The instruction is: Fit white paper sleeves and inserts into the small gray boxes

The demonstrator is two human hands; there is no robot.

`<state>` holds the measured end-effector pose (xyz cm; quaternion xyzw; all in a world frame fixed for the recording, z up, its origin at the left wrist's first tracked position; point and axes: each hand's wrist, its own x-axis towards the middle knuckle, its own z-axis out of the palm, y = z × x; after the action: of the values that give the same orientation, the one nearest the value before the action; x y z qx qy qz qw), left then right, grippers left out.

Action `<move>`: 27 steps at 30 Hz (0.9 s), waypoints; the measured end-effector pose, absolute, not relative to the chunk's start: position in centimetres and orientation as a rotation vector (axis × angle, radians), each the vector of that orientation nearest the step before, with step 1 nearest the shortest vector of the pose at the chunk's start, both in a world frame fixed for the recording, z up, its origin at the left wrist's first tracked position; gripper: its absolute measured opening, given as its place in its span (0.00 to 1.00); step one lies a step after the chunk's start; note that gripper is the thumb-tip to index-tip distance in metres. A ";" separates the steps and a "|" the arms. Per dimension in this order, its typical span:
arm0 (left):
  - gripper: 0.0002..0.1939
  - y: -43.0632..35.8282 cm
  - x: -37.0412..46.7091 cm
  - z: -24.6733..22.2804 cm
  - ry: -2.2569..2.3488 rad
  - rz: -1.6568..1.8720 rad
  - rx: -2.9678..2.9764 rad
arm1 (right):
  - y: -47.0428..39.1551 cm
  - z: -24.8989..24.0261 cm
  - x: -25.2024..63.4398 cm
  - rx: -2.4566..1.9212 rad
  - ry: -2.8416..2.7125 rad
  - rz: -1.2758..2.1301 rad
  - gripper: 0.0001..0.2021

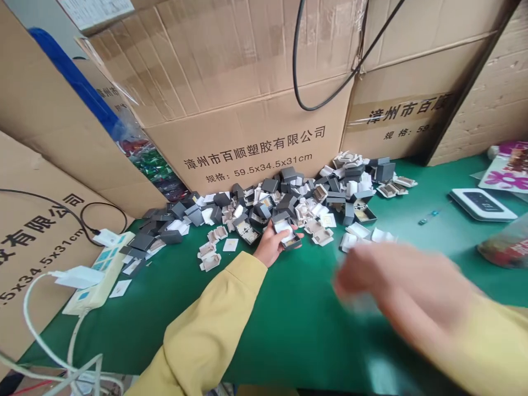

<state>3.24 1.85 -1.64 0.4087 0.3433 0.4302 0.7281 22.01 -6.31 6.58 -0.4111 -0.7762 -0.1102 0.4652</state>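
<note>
My left hand [271,245] is wrapped round a small dark box [284,230] with a white insert, held just over the front of the pile. To the right, my right hand [371,272] is smeared by motion above the green table [284,324], and its fingers cannot be made out. Dark boxes [140,242] and beige folded inserts [322,233] form a long heap behind both hands. An open dark box [363,212] lies at the heap's right side.
Large cartons [247,115] stand behind the heap. A power strip [99,275] with white plugs and cables lies at the left. At the right are a white device [482,204], a clear container [507,245] and a flowered packet [507,170]. A black cable [295,60] hangs above.
</note>
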 end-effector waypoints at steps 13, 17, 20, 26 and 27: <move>0.20 2.1 3.5 -1.1 0.801 0.913 0.953 | 2.3 0.6 24.8 -2.016 -2.414 -0.326 0.12; 0.22 2.1 3.1 -1.1 0.718 0.857 0.956 | 3.0 1.4 25.3 -2.088 -2.414 -0.261 0.14; 0.24 2.0 2.9 -1.0 0.661 0.801 0.913 | 3.4 1.5 25.5 -2.150 -2.338 -0.250 0.16; 0.17 1.7 3.4 -0.5 0.773 0.796 0.867 | 2.9 1.2 25.3 -2.027 -2.124 -0.276 0.12; 0.16 1.6 3.4 -0.4 0.788 0.797 0.862 | 2.7 1.2 25.1 -1.952 -2.066 -0.264 0.13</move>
<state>3.39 1.63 -0.41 0.3959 0.3619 0.3662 0.7604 25.12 2.69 1.23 -0.6768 -0.7163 -0.0916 0.1432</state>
